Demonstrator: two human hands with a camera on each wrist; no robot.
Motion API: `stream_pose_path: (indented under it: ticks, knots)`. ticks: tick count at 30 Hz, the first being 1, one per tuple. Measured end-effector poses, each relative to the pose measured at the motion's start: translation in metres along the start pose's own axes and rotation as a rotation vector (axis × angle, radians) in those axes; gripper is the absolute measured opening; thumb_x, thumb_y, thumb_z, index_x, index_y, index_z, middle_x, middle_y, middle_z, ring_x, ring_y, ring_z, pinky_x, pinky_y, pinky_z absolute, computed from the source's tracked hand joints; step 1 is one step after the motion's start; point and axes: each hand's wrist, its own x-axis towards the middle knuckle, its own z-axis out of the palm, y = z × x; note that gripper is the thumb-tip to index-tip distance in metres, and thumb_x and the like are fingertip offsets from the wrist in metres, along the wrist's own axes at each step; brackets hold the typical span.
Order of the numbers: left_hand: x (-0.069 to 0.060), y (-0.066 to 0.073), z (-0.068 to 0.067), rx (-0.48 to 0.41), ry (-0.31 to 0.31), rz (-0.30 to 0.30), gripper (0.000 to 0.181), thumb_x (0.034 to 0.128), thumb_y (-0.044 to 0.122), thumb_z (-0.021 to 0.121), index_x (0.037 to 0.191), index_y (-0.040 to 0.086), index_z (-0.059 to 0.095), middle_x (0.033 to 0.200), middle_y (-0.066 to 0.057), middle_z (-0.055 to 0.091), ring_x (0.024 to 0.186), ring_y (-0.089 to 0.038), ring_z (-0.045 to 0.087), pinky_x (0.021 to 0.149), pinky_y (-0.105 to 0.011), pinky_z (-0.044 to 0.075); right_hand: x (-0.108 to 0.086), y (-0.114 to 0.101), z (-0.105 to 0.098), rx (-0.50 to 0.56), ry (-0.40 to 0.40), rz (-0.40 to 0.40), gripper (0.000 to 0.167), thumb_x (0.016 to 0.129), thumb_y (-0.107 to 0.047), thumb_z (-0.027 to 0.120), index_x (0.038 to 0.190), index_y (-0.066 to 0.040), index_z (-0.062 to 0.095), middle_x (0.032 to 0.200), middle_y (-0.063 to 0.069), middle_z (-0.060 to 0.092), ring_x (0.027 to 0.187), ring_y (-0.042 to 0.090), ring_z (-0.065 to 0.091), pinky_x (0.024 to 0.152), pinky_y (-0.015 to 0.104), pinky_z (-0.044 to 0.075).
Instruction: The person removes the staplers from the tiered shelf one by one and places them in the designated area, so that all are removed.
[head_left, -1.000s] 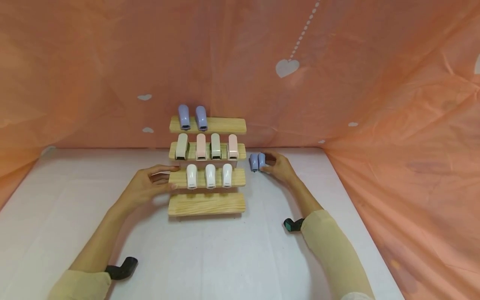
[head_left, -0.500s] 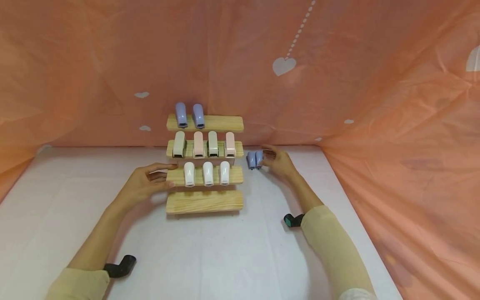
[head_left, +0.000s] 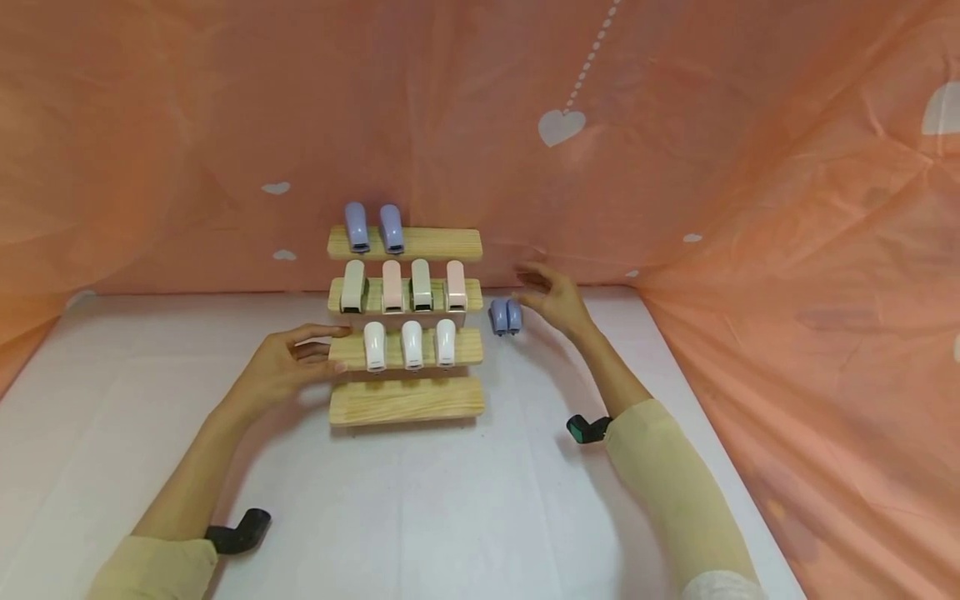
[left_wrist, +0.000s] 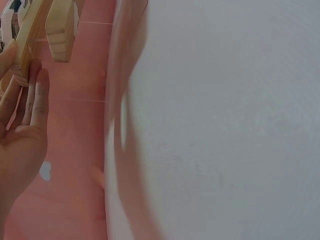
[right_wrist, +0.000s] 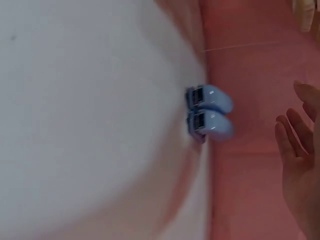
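A tiered wooden rack (head_left: 407, 400) carries small staplers on its steps. My left hand (head_left: 273, 371) is at its left side; in the left wrist view the thumb and fingers pinch the end of a wooden board (left_wrist: 30, 45). Two purple staplers (head_left: 498, 317) stand side by side on the white surface just right of the rack. My right hand (head_left: 558, 304) hovers behind and to the right of them, fingers relaxed and holding nothing. In the right wrist view that hand (right_wrist: 302, 150) is apart from the blue-looking pair of staplers (right_wrist: 215, 125).
Two purple staplers (head_left: 356, 227) stand on the top step. Below are green staplers (head_left: 353, 287) and pink ones (head_left: 392, 287), then three white staplers (head_left: 412, 346). The lowest step is bare wood. An orange sheet (head_left: 675, 150) hangs behind and beside the white tabletop (head_left: 450, 517).
My right hand has let go of the right purple stapler and lifted away from the pair. My left hand keeps its place on the rack. The head view has shifted slightly.
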Motion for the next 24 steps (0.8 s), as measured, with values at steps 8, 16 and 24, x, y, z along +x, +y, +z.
stream_pose_path:
  ticks: [8,16,24]
  knots:
    - [-0.001,0.002,-0.001,0.021,-0.008,-0.025,0.053,0.0872,0.016,0.079,0.133,-0.001,0.058,0.123,-0.022,0.065,0.1,-0.003,0.066,0.082,-0.021,0.056,0.01,-0.028,0.001,0.021,0.005,-0.075,0.045,0.084,0.015,0.068,0.127,0.021,0.053,0.127,0.039,0.054,0.12,0.052,0.051,0.106,0.057,0.04]
    - [0.0,0.001,0.0,-0.028,-0.023,-0.011,0.053,0.0872,0.013,0.078,0.134,-0.002,0.057,0.123,-0.02,0.065,0.1,-0.006,0.067,0.083,-0.023,0.057,0.016,-0.051,0.006,0.036,0.011,-0.141,0.044,0.084,0.016,0.067,0.126,0.019,0.055,0.126,0.036,0.057,0.119,0.049,0.054,0.106,0.056,0.042]
    - [-0.001,0.002,-0.001,-0.042,-0.018,-0.026,0.053,0.0873,0.013,0.078,0.134,-0.001,0.057,0.124,-0.022,0.064,0.101,-0.006,0.067,0.083,-0.024,0.057,0.031,-0.077,0.019,0.028,0.001,-0.192,0.043,0.084,0.013,0.069,0.125,0.017,0.058,0.124,0.034,0.06,0.118,0.046,0.056,0.105,0.047,0.045]
